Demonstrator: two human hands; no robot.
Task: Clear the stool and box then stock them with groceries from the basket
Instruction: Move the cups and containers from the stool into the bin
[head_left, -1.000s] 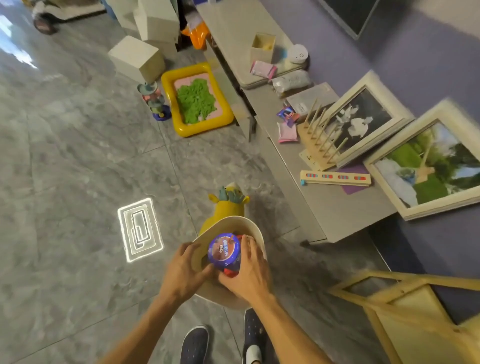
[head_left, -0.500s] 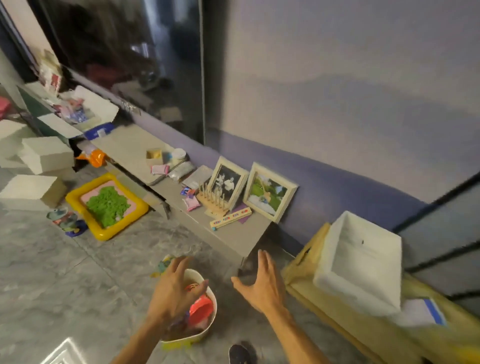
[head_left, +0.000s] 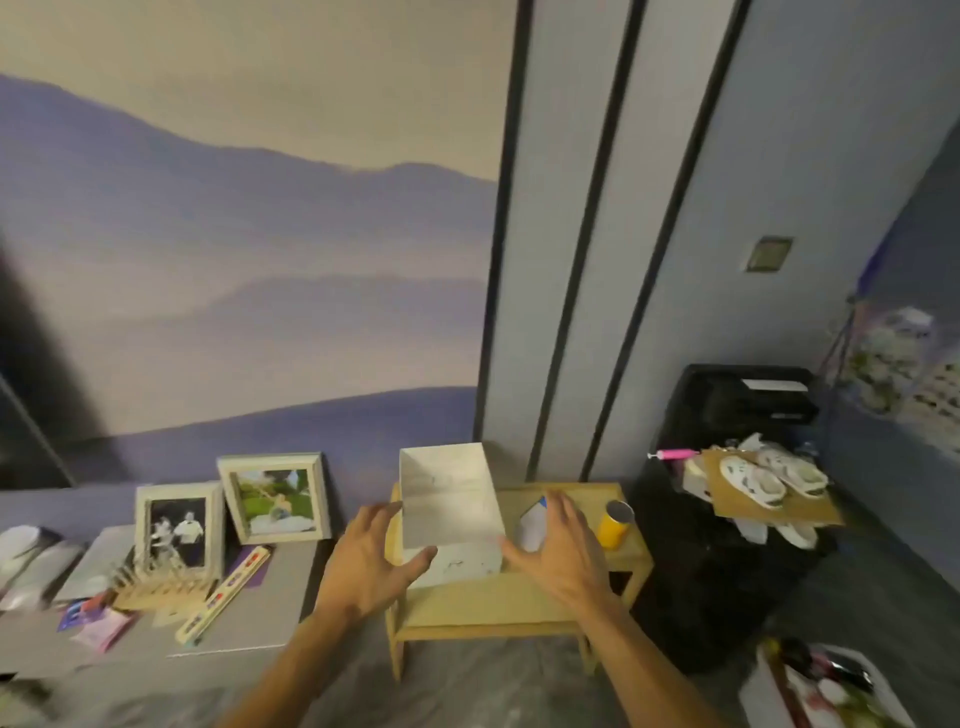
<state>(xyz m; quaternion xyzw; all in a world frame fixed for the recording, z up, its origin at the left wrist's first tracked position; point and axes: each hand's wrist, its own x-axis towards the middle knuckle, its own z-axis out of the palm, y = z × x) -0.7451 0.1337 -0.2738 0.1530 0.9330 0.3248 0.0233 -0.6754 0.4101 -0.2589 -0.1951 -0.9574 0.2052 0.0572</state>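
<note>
Both hands are open with fingers spread, the left hand (head_left: 371, 558) and right hand (head_left: 558, 551) flanking the box (head_left: 452, 499) on the stool's (head_left: 493, 603) left half. A carton (head_left: 532, 525) and a can (head_left: 613, 525) crowd its right edge. Clearing looks barely begun, and nothing is stocked yet.

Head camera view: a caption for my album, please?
Left hand and right hand reach open toward the white box on the wooden stool.
</note>
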